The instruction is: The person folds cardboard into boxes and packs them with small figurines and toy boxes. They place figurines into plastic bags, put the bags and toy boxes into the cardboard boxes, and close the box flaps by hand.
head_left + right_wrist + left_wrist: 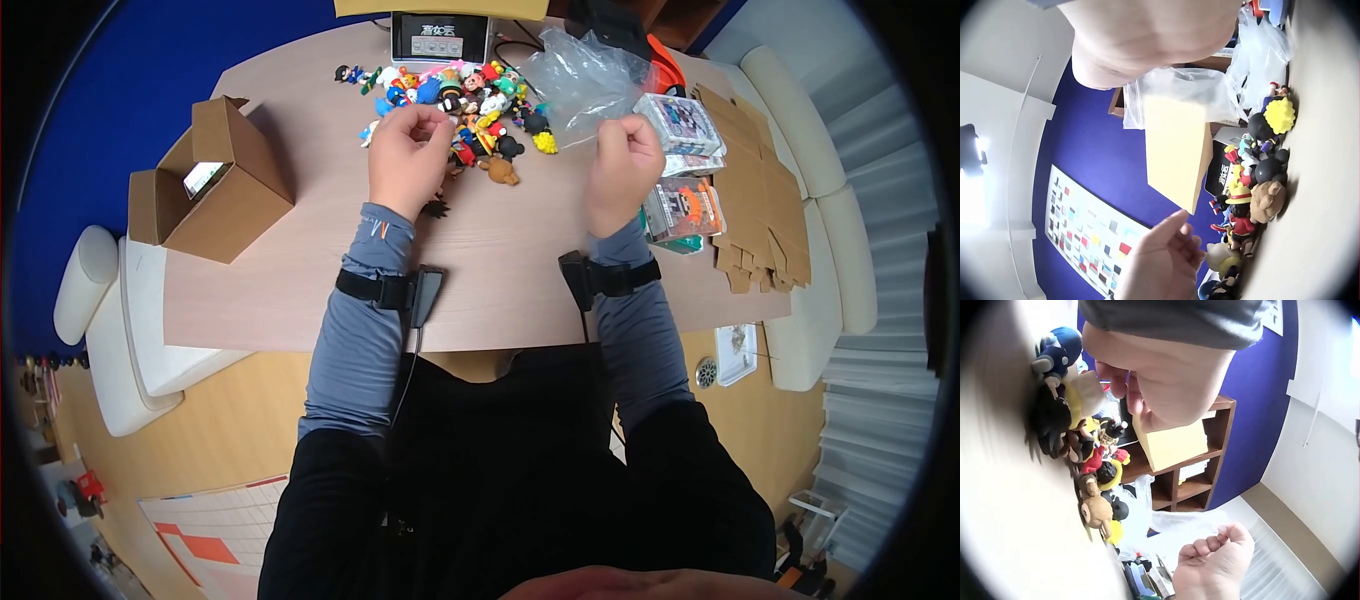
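Note:
My right hand [628, 172] is raised over the right part of the table, its fingers folded and thumb pressed in, gripping the edge of a clear plastic bag [590, 85]. From that hand the bag spreads back and left over the table. My left hand [408, 160] hovers above the near left side of a heap of small toy figures [485, 105], fingers loosely bent with nothing visible in them. A brown bear-like figure [498, 170] lies at the heap's near edge, and a dark spiky-haired figure [436, 208] is partly hidden beneath the left wrist.
An open cardboard box [235, 190] stands at the table's left. On the right are boxed figures [685, 208], a clear case [683, 122] and flattened cardboard [755, 200]. A black screen [440, 38] stands behind the heap. Cables run from both wrist cameras.

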The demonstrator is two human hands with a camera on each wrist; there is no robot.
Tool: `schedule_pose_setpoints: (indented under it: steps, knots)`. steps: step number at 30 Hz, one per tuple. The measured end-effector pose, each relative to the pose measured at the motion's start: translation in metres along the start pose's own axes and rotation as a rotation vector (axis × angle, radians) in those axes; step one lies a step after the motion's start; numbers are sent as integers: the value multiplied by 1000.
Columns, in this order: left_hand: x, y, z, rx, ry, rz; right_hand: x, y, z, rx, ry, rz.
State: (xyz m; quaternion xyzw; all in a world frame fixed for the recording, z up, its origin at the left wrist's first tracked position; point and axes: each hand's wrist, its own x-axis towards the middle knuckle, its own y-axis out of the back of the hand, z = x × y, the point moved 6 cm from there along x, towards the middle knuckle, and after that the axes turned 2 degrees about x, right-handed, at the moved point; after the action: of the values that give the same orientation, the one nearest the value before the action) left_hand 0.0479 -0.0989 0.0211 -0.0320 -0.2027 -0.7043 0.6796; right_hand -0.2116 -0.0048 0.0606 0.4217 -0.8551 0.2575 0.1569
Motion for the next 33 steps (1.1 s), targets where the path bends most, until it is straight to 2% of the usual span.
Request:
schedule_pose_setpoints:
  steps: [2, 3, 5, 7, 9, 11, 12, 15, 17, 21, 23, 24, 26, 28, 30, 32, 33]
  knots:
    - [1, 2, -2, 386, -62, -16, 0, 1, -5, -12, 25, 17]
    - [-1, 2, -4, 386, -62, -16, 0, 2, -8, -24, 51, 32]
    - [-9, -1, 12, 718, -153, -68, 0, 0, -5, -61, 47, 13]
    - [-10, -1, 15, 750, -138, -112, -1, -2, -1, -99, 41, -4]
    - [-8, -1, 12, 782, -120, -153, -2, -13, 5, -255, 18, -154]
    - [-5, -2, 4, 727, -102, -252, -5, -18, 10, -230, -55, -203]
    - [-5, -2, 3, 727, -102, -250, -6, -23, 15, -203, -125, -251]
    - [-9, -5, 4, 720, -109, -280, -8, -27, 29, -117, -188, -272]
    - [-17, -5, 17, 802, -199, -262, -9, -29, 29, -144, -212, -298]
    - [-13, -7, 16, 789, -204, -280, -14, -34, 35, -186, -306, -423]
    - [-4, -7, -2, 291, -13, -224, -14, -35, 41, -175, -301, -430]
    - [-2, -8, -8, 289, -14, -225, -15, -36, 43, -165, -296, -435]
    - [2, -3, 0, 151, -39, -106, -15, -39, 40, -138, -306, -416]
    - [0, -3, 11, 147, -23, -94, -14, -39, 39, -113, -314, -394]
    - [-2, -6, 14, -260, 98, -84, -14, -38, 41, -129, -295, -401]
    - [-3, -8, 23, -353, 99, -99, -14, -36, 44, -137, -297, -404]
    - [-8, -10, 25, -417, 162, -182, -14, -36, 45, -140, -302, -410]
